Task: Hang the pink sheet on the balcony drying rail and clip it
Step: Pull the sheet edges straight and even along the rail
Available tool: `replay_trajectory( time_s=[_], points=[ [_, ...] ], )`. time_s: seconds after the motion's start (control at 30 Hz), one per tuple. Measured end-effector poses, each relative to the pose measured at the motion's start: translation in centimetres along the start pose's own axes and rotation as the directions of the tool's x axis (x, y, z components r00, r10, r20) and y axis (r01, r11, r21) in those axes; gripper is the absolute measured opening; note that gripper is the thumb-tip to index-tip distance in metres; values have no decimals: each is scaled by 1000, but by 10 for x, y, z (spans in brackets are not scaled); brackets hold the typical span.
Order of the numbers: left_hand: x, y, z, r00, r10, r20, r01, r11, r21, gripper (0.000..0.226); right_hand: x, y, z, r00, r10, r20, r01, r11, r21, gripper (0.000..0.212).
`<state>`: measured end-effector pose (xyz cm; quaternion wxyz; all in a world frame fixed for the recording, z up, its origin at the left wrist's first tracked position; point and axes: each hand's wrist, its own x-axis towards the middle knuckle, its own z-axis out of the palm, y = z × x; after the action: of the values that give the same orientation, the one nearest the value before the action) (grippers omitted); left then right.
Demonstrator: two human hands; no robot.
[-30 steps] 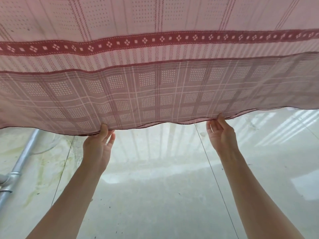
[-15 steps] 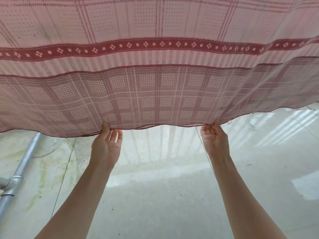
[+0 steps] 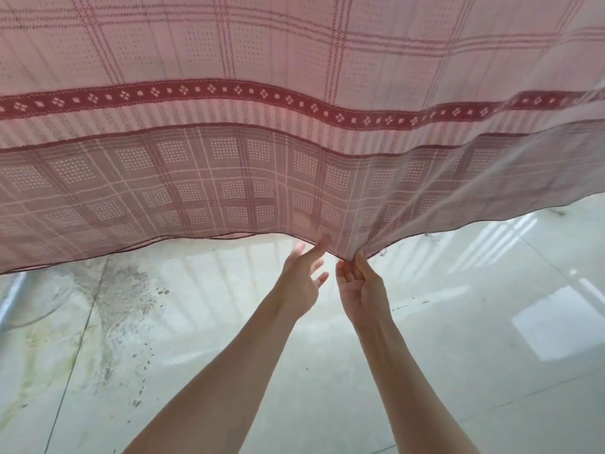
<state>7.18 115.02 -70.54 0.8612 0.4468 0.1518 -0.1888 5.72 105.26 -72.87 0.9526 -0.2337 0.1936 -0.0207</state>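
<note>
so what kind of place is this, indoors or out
Probably an outdoor balcony or terrace used for drying laundry. A pink sheet hangs overhead, its lower hem pinched by the right hand. Below is a pale tiled floor, wet-looking and stained green at the left, with sunlight striping it as if through railings.

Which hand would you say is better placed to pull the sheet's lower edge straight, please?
Probably the right hand: it already pinches the sheet's hem. The left hand is open, only its fingertips reaching the edge.
</note>
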Motion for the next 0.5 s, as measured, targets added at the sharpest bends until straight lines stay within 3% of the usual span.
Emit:
replay_trajectory(
  time_s=[0.1, 0.17, 0.33, 0.5],
  points=[
    [2, -5, 7, 1000, 13, -27, -12, 998, 56, 19, -4, -5, -6, 1000, -6, 6, 6, 1000, -14, 15],
    [2, -11, 6, 997, 63, -42, -63, 998, 4, 6, -5, -9, -10, 1000, 3, 12, -2, 999, -37, 14],
    [-5, -17, 0, 982, 152, -111, -163, 981, -101, 18, 0, -45, -10, 998, 39, 42, -40, 999, 21, 13],
    [-6, -14, -3, 973, 175, -153, -193, 975, -113, 17, 26, -112, -12, 985, -174, -2, 174, 983, 57, 15]
  ],
)
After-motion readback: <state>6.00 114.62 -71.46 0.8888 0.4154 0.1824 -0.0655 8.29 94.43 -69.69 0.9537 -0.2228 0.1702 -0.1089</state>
